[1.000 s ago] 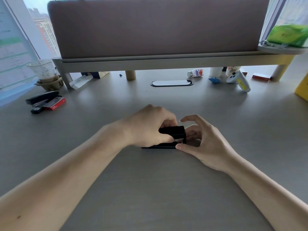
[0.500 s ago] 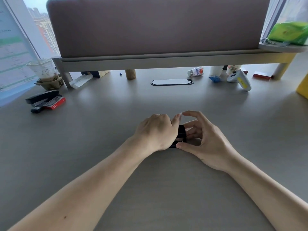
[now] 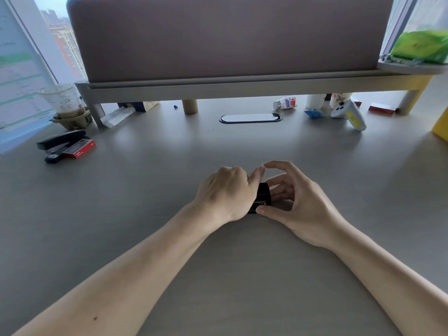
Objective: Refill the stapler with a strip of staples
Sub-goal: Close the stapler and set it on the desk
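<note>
Left hand (image 3: 226, 192) clamps over the stapler (image 3: 263, 196) mid-tabletop; right hand (image 3: 294, 202) curls half-open, fingertips touching its end. Stapler looks rigid, light; hold its sides.

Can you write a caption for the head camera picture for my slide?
Both hands, left and right, close around a small black stapler on the grey desk.

Soft window daylight, wide-angle edge distortion
</note>
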